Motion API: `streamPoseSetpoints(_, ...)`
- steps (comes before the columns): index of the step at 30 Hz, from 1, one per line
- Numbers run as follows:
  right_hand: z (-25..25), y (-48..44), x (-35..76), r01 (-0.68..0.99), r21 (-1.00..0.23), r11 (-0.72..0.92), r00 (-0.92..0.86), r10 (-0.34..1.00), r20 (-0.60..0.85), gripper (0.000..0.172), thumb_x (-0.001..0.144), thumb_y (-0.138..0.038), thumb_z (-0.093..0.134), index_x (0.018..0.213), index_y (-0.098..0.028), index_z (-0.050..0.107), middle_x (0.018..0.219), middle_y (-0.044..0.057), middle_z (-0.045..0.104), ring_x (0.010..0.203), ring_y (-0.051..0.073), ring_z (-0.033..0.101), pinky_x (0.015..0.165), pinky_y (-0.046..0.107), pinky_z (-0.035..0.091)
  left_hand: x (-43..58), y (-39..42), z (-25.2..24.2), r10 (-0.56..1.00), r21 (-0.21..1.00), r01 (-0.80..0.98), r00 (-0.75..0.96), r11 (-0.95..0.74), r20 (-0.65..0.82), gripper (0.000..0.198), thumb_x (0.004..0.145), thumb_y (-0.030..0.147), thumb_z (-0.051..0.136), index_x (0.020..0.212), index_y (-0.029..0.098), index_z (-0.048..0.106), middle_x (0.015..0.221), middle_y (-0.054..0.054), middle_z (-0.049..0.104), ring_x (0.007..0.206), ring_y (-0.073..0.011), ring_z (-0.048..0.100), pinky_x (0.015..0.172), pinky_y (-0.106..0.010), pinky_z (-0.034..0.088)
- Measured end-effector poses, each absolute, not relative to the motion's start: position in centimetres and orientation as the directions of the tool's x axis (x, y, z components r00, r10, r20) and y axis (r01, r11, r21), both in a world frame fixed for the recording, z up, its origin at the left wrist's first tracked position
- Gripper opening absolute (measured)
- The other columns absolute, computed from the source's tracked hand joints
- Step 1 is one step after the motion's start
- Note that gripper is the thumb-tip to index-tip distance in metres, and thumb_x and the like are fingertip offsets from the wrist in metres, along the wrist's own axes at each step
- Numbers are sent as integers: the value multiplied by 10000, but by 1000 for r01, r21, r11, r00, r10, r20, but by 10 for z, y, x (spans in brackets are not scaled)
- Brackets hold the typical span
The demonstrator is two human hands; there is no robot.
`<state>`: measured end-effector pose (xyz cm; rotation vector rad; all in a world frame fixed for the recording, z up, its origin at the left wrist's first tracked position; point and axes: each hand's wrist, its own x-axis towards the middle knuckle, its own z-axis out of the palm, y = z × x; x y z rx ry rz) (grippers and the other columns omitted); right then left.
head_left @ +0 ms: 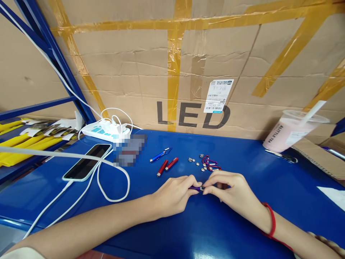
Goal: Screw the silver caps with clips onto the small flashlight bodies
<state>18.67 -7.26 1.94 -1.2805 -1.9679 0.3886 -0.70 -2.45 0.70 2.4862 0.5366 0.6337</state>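
Above the blue tabletop, my left hand [176, 194] is closed round a slim purple keychain flashlight [194, 188], most of it hidden by the fingers. At its silvery end, my right hand [229, 185] pinches with thumb and forefinger. The exact part under those fingertips is too small to make out. Just beyond my hands lie two red flashlight tubes [167, 166], side by side. A blue flashlight with a carabiner clip [160, 155] rests farther back. Several small silvery round pieces [197, 164] are scattered beside red and purple carabiner clips [210, 162].
On the left are a phone [87, 162] with white cables, a white power strip [106, 130] and a blurred-out dark object [132, 151]. A drink cup [285, 131] stands back right by keys [283, 157]. A large cardboard box [134, 72] walls off the back.
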Motion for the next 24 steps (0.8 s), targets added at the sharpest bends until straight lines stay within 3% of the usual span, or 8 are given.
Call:
streamPoseSetpoints(7,20,-70,184,607,-750,261,-172,965,196,182,740,-319,649,633,-177,689,568,-3,613,391,71,474,395,197,381,-7,-21,1,396,438,189,801,-879,449,144,917,165,378,879,171,516,790,-41,635,723,-151,597,634,-228,463)
streamPoseSetpoints(24,20,-68,185,562,-808,177,-113,984,137,225,728,-365,649,626,-165,647,429,-41,505,333,85,479,377,199,384,-6,-23,4,471,477,250,771,-843,428,143,912,188,417,976,177,544,890,-36,663,799,-156,627,674,-234,477)
